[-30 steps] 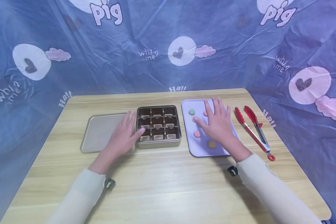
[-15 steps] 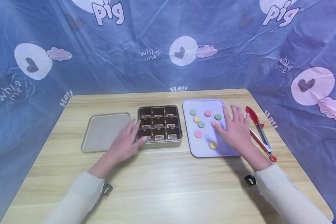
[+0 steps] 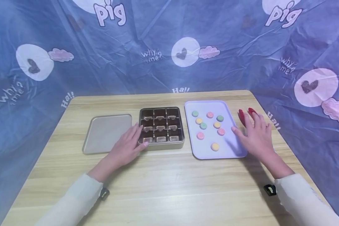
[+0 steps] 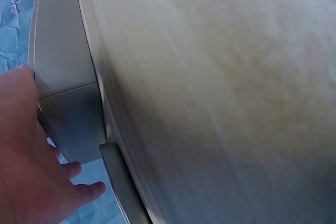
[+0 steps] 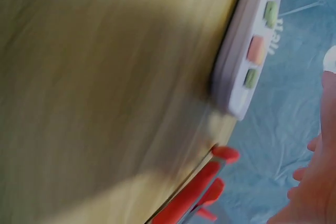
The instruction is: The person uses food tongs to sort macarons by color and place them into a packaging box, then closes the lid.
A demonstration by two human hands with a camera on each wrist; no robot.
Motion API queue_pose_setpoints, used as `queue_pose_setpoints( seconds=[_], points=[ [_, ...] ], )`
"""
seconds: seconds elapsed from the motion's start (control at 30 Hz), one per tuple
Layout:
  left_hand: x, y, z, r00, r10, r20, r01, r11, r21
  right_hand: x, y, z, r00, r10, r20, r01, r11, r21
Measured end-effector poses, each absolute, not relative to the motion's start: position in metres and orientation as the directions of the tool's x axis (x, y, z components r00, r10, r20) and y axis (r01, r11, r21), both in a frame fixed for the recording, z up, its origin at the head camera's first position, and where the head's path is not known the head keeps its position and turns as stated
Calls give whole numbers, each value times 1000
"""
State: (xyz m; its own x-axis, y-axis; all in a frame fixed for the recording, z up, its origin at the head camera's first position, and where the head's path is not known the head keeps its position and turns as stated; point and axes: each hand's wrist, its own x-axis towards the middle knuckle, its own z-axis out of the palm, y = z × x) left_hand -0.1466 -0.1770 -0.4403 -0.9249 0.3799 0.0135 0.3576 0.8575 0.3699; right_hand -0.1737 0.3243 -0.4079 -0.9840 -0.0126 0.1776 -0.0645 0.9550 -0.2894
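My left hand (image 3: 126, 145) lies at the left front corner of a square metal tin (image 3: 161, 146), thumb by its front rim and fingers along the left side. Inside the tin is a brown divided insert (image 3: 160, 122) with bare compartments. In the left wrist view the left hand (image 4: 26, 166) reaches along the tin wall (image 4: 65, 45), fingers loosely extended. My right hand (image 3: 257, 138) hovers, fingers spread, over red-tipped tongs (image 3: 242, 117), hiding most of them. The right wrist view shows the tongs (image 5: 191, 192) on the table, apart from the right hand (image 5: 310, 187).
A lavender tray (image 3: 197, 150) between the tin and the right hand bears several small macarons (image 3: 215, 147) in pink, green and yellow. A flat metal lid (image 3: 105, 131) lies left of the tin. Blue patterned cloth (image 3: 158, 72) hangs behind the wooden table (image 3: 169, 188).
My right hand has moved right, from above the lavender tray to above the tongs, uncovering the macarons. The left hand has stayed by the tin's corner with little movement.
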Motion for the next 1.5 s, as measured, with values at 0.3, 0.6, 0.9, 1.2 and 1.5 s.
queue_pose_setpoints(
  seconds=[0.3, 0.6, 0.9, 1.2, 1.5],
  points=[
    [-145, -174, -440, -927, 375, 7, 351, 861, 368, -169, 357, -420, -985, 27, 170, -17, 968, -249],
    [-144, -176, -443, -933, 361, 6, 336, 864, 374, -166, 379, -431, -991, 39, 126, 2, 960, -280],
    [-145, -176, -444, -932, 362, 13, 340, 862, 377, -164, 395, -444, -990, 55, 126, 12, 947, -320],
    [-145, -173, -445, -931, 366, 2, 336, 853, 400, -161, 404, -450, -991, 102, 85, 67, 938, -340],
    [-144, -173, -444, -935, 354, 0, 323, 853, 410, -161, 406, -453, -986, 144, 80, 109, 936, -335]
  ],
)
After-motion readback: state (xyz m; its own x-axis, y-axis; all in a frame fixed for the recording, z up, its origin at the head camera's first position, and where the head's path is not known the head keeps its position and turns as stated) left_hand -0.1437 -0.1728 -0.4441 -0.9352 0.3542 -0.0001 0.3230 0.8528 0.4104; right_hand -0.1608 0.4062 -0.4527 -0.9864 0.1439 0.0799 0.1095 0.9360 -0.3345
